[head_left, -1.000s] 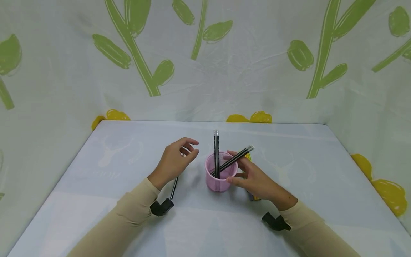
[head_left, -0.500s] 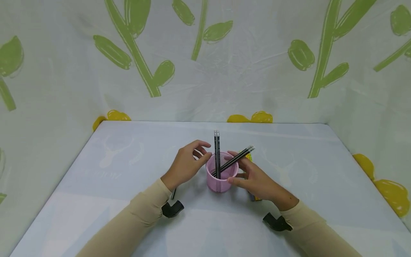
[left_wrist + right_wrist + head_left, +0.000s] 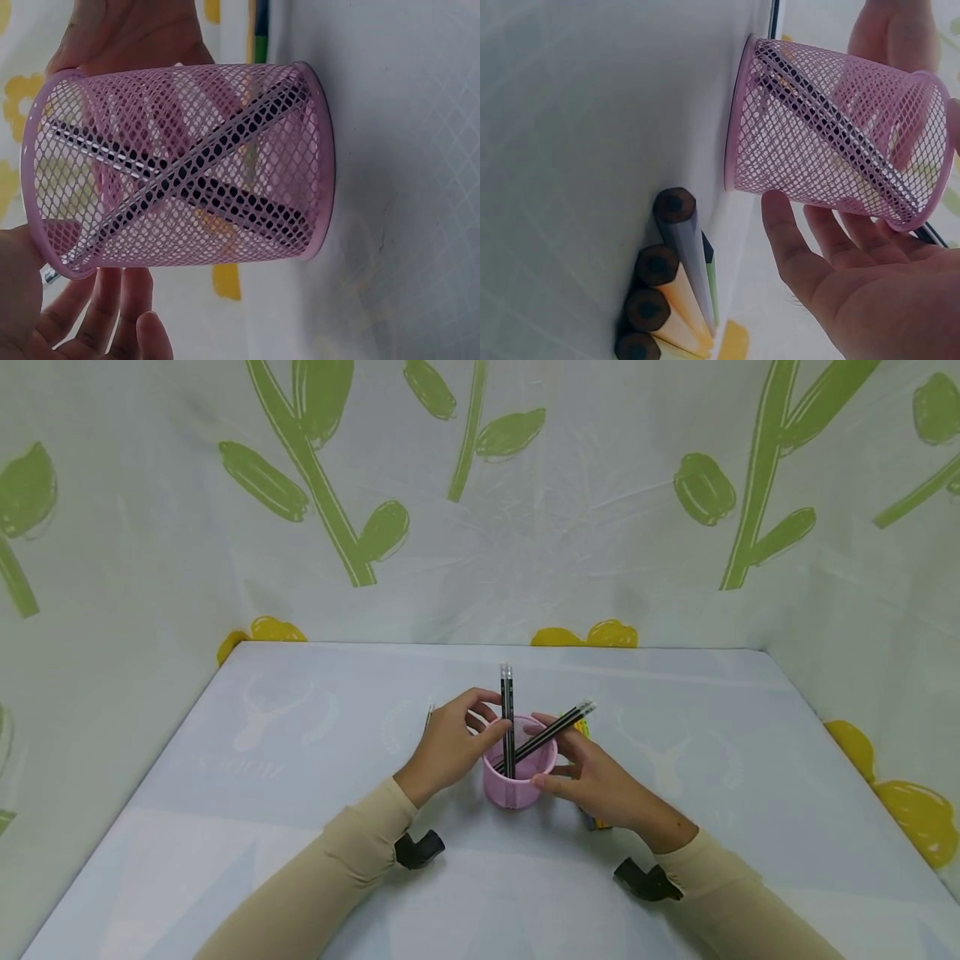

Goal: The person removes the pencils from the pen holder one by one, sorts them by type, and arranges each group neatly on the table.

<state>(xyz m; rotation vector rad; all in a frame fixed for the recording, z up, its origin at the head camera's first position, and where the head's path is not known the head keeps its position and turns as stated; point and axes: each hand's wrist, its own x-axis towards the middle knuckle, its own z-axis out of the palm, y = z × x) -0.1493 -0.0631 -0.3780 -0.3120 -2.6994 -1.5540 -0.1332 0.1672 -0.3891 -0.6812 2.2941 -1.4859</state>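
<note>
A pink mesh pencil cup stands upright on the table. Two black pencils rise almost straight from it, and more black pencils lean to the right over its rim. My right hand holds the cup, thumb at the near rim and fingers round the right and far side. At the left rim is my left hand, its fingers loosely bent. Its thumb tip overlaps the upright pencils in the head view, with the index finger close behind them. The left wrist view shows the cup large, with crossed pencils inside.
Several coloured pencils, grey, orange and yellow, lie on the table beside the cup, partly hidden under my right hand in the head view. Another pencil lies mostly hidden behind my left hand. A patterned sheet hangs behind the table.
My left hand has moved right, from beside the lying pencil to the cup's rim and the upright pencils. My right hand and the cup have stayed in place.
</note>
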